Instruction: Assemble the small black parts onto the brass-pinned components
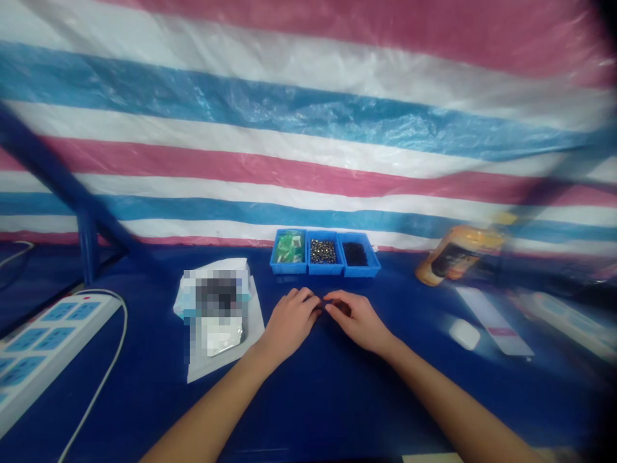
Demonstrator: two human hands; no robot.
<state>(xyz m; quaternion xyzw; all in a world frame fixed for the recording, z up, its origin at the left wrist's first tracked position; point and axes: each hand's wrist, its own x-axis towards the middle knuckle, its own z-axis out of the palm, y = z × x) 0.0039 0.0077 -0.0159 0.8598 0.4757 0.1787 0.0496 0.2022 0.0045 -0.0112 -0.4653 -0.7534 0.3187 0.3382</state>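
My left hand (292, 323) and my right hand (360, 316) meet fingertip to fingertip low over the blue table, just in front of three small blue bins. The fingers of my left hand are bent and closed together. On my right hand the thumb and forefinger curve toward each other, pointing at the left fingertips. A tiny dark spot shows between the two hands, too small to name. Green-and-white small packets fill the left bin (288, 269). Shiny metallic bits lie in the middle bin (326, 269), and small black pieces in the right bin (361, 272).
Left of my hands, a partly pixelated package lies on white paper (258, 305). A white power strip (53, 347) with a cable (116, 347) runs along the left. To the right are a tilted orange bottle (457, 254), a white case (464, 334) and a pale flat strip (494, 321).
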